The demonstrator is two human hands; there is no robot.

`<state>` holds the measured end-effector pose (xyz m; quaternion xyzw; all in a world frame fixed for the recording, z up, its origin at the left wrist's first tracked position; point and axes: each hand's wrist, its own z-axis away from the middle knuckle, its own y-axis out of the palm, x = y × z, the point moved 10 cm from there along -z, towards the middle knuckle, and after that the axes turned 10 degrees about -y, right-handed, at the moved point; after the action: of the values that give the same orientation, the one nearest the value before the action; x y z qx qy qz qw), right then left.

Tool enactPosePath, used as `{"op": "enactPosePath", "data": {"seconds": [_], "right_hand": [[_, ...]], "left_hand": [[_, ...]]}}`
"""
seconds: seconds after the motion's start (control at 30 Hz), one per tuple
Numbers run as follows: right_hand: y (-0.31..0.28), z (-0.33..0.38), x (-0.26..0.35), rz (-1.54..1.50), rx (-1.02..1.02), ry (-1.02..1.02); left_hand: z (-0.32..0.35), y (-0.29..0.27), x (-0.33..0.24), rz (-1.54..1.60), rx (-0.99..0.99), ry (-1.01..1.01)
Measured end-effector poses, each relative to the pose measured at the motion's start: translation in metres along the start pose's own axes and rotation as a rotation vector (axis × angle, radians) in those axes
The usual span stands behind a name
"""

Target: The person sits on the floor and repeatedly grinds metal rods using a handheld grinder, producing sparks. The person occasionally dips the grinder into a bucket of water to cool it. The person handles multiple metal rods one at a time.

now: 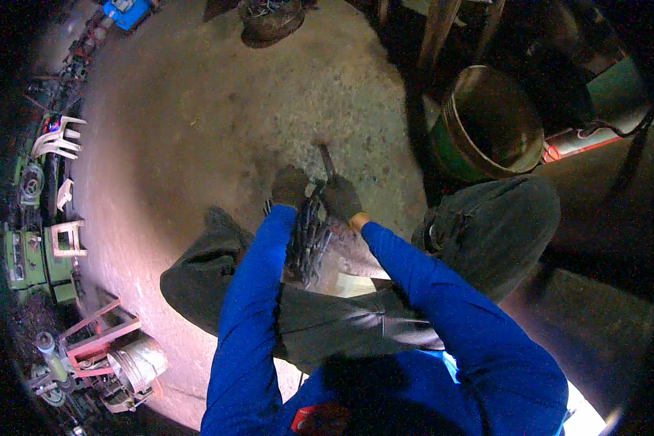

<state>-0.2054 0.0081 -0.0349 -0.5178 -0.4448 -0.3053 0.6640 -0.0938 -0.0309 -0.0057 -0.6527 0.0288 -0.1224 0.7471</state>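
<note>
Both my hands wear dark gloves and are close together over the floor between my bent legs. My right hand [341, 198] is closed round a short, narrow brown bar [326, 158], which juts out away from me. Just left of it my left hand [291, 185] is curled with its back up; what it grips, if anything, is hidden beneath it. A loose bundle of dark, thin metal-looking rods [309, 240] lies below and between my hands, reaching back toward my lap. A few light tips show beside my left wrist.
A large round green-sided bucket [454, 138] stands at right, beside my knee. A shallow dark pan [271, 25] with small pieces sits at the far edge. White plastic chairs [64, 138], green machinery [25, 258], a reddish metal frame [98, 338] and a whitish bucket [136, 363] line the left.
</note>
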Motion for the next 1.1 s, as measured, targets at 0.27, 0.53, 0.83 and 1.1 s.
{"op": "enactPosePath", "data": {"seconds": [0.27,0.53,0.83,1.1], "right_hand": [[0.024,-0.020,-0.015,0.139,0.087,-0.067],[-0.012,-0.005,-0.133,0.193,-0.024,0.327],[0.009,-0.025,-0.236,0.778,0.256,-0.093],[0.073,0.021,-0.206,-0.562,-0.018,0.486]], "left_hand": [[0.004,0.044,0.076,0.029,-0.052,-0.177],[0.036,-0.117,0.088,0.339,-0.340,0.063],[0.165,-0.436,0.065,-0.066,-0.965,0.088],[0.223,-0.512,0.052,-0.433,-1.032,0.018]]}}
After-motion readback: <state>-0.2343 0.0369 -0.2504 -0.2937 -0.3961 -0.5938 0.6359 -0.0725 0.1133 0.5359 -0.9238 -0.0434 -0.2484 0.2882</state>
